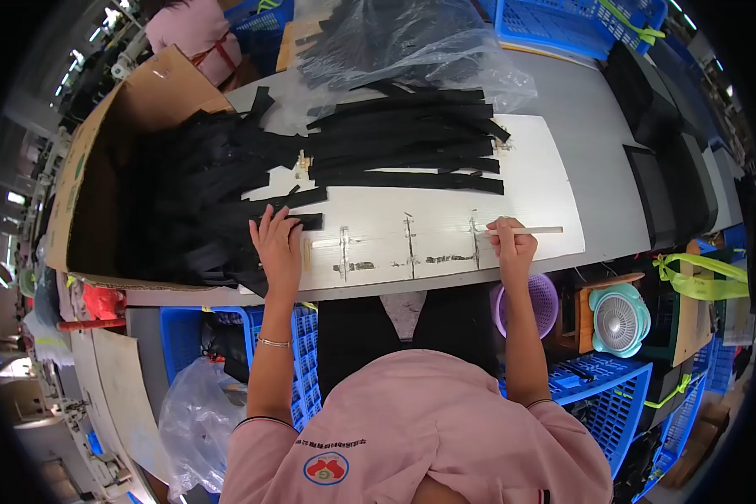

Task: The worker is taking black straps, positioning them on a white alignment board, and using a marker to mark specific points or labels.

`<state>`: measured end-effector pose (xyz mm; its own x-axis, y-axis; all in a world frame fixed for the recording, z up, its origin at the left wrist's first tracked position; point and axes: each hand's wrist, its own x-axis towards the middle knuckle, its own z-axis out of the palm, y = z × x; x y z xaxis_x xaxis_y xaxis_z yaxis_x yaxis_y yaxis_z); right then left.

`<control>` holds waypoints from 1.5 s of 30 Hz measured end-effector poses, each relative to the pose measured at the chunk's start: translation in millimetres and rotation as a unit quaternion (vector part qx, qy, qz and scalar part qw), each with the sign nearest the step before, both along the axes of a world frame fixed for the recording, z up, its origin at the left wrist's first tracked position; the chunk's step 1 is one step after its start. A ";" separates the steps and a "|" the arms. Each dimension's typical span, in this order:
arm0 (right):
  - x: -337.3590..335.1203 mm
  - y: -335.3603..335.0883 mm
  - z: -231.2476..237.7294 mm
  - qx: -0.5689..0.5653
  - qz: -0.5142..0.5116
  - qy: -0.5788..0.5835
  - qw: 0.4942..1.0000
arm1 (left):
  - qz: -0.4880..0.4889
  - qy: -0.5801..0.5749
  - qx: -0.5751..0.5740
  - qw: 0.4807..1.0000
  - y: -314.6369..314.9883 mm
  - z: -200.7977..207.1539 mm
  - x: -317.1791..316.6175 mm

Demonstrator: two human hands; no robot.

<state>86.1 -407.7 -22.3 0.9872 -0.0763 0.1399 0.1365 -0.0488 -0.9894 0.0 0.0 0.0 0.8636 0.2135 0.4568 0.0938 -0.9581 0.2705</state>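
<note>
My left hand is over the edge of a heap of black fabric strips, its fingers stretched and slightly apart. Its fingertips touch a short black strip that sticks out to the right. Between the thumb and fingers of my right hand is a slim pale stick, like a marking pen, pointing right. That hand is closed and rests near the right part of a white board. Dark lines and worn tape marks run across the board between my hands.
A row of long black strips lies on the far part of the board. On the left a cardboard box spills strips; behind is a clear plastic bag. Black cases, a blue crate and a small green fan are nearby.
</note>
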 end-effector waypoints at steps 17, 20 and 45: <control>-77.0 25.1 -0.9 -0.430 -0.030 -0.290 0.854 | -0.338 0.043 -0.139 0.930 -206.7 18.6 50.6; -73.8 7.4 -5.3 -0.484 -0.052 -0.270 0.831 | -0.325 0.024 -0.119 0.938 -194.5 15.1 54.4; -70.0 -11.0 -11.4 -0.547 -0.070 -0.220 0.805 | -0.068 0.032 -0.040 0.996 -131.7 -22.4 -59.1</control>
